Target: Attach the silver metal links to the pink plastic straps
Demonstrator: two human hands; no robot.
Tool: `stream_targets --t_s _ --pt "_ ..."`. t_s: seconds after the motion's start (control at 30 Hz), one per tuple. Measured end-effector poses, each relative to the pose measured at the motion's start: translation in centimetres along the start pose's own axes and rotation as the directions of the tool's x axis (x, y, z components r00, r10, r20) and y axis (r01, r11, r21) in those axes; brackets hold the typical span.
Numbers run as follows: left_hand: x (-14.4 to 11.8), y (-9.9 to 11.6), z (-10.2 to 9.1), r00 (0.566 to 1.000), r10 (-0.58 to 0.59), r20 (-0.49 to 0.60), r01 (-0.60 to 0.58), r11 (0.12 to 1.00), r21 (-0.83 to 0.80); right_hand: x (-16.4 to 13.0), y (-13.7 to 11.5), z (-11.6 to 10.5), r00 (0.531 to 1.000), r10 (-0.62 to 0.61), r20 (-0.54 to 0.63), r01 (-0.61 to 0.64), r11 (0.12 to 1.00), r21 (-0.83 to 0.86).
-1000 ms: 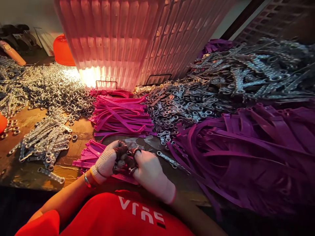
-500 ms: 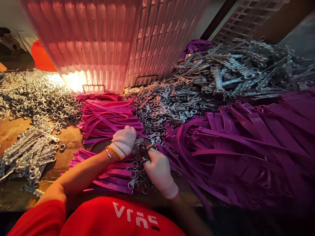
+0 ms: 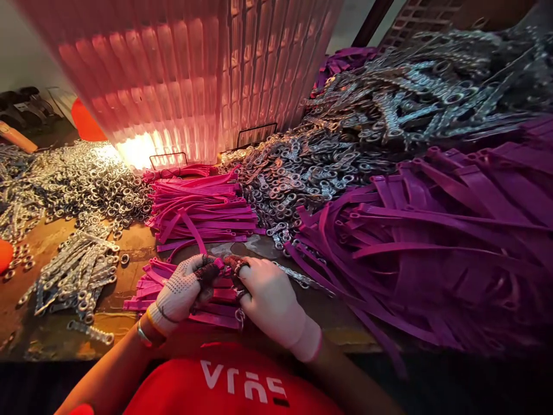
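We see both gloved hands meeting at the near middle of the table [image 3: 129, 245]. The left hand [image 3: 179, 294] has its grip closed on a pink strap [image 3: 218, 268], thumb and dark-tipped fingers pinching its end. The right hand [image 3: 270, 300] also has its grip closed, on the same strap end, right against the left fingertips; whether a small metal piece sits between the fingers we cannot tell.

The strap lies just above a low stack of pink straps [image 3: 151, 282] that spreads under and to the left of the hands. Farther from us, a second, taller stack of pink straps [image 3: 203, 210] rests in front of a ribbed translucent bin [image 3: 194, 75].

To the right, a large heap of purple straps [image 3: 432, 242] fills the near right side. Behind it, a heap of metal links [image 3: 345, 150] runs to the far right. On the left, a pile of metal rings [image 3: 86, 184] spreads out, and nearer us lies a bundle of metal strips [image 3: 73, 271].
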State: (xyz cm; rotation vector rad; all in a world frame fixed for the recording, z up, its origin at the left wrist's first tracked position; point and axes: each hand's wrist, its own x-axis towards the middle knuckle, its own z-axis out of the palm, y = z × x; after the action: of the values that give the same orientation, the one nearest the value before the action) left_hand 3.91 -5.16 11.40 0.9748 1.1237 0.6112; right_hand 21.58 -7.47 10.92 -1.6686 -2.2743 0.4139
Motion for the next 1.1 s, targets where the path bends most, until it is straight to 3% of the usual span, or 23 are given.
stream_targets --t_s 0.1,0.17,0.27,0.33,0.4,0.47,0.57,0.67,0.8,0.93,1.1 --pt "-1.0 -0.3 0.6 1.000 0.028 0.003 -0.028 0.997 0.068 -0.5 -0.9 -0.4 0.999 -0.036 0.028 0.039 0.994 -0.107" --pt "-1.4 -0.5 0.7 0.996 0.094 -0.006 -0.091 0.972 0.216 -0.9 -1.2 -0.4 0.997 -0.070 0.024 0.072 0.987 -0.142" --pt "-1.7 -1.3 0.4 0.958 0.287 0.002 -0.244 0.812 0.530 -1.6 -1.4 0.1 0.996 -0.088 -0.013 0.085 0.980 -0.178" --pt "-1.7 -2.0 -0.1 0.936 0.346 0.061 -0.300 0.699 0.649 -1.9 -1.5 0.6 0.996 -0.078 -0.032 0.071 0.981 -0.181" --pt "-1.7 -2.7 -0.6 0.938 0.325 0.118 -0.317 0.674 0.667 -2.1 -1.6 1.0 0.998 -0.053 -0.019 0.049 0.986 -0.162" --pt "-1.9 -3.1 -1.0 0.947 0.290 0.138 -0.311 0.722 0.619 -2.3 -1.8 1.1 0.999 -0.042 0.022 0.045 0.990 -0.133" --pt "-2.4 -3.0 -1.2 0.957 0.276 0.092 -0.281 0.798 0.534 -2.3 -2.3 0.5 0.992 -0.037 0.117 0.052 0.990 -0.132" --pt "-3.0 -2.9 -0.8 0.955 0.289 0.068 -0.280 0.798 0.533 -2.3 -2.5 0.2 0.977 -0.002 0.211 0.040 0.984 -0.175" --pt "-3.2 -3.4 -0.4 0.946 0.299 0.128 -0.319 0.776 0.544 -2.8 -1.8 1.4 0.977 -0.145 0.154 0.174 0.966 -0.194" --pt "-3.3 -3.4 -0.4 0.942 0.297 0.156 -0.327 0.713 0.621 -3.4 -1.1 2.7 0.951 -0.301 0.075 0.310 0.928 -0.209" --pt "-3.8 -1.0 -3.0 0.927 0.317 0.201 -0.354 0.562 0.748 -3.1 -0.9 2.2 0.945 -0.312 0.095 0.326 0.914 -0.241"
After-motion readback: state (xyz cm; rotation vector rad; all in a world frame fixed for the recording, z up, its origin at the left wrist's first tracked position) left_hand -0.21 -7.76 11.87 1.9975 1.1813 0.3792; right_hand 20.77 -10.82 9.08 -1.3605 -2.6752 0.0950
